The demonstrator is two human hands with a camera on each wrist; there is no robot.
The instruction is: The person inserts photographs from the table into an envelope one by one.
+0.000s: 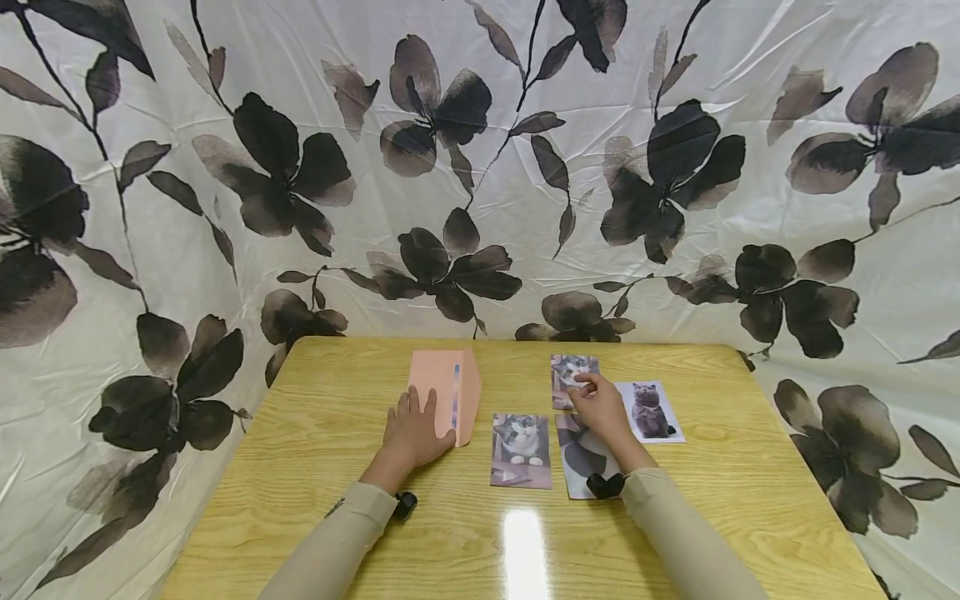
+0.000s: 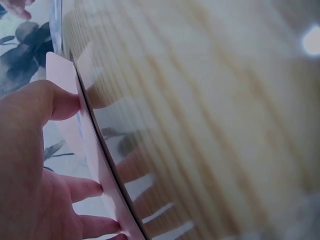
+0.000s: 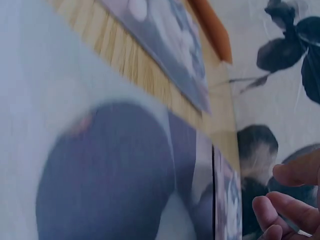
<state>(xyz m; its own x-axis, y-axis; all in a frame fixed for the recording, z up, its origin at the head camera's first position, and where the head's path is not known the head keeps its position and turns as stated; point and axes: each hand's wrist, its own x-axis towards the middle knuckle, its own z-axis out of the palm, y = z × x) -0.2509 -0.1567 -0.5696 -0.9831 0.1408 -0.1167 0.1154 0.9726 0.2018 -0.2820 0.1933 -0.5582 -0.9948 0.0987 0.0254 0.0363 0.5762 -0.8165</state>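
The head view looks forward and down from above the near side of the bench (image 1: 450, 533), far enough back to take in the floral sheet (image 1: 465, 200) beyond it. The left wrist view sits low and close over the bench, tilted, facing the pink envelope (image 1: 439, 372), which the head view shares. The right wrist view, also tilted, looks from close above a dark-patterned print (image 3: 110, 165) toward the bench's far edge. All 3 views share the bench and floral sheet.

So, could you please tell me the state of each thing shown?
Pink envelope: flat, flap open
Left kitten card: picture up
Back kitten card: picture up, partly hidden
Grey cat card: picture up
Front right card: picture up, partly hidden
Left hand: fingers spread on envelope
Right hand: fingers bent
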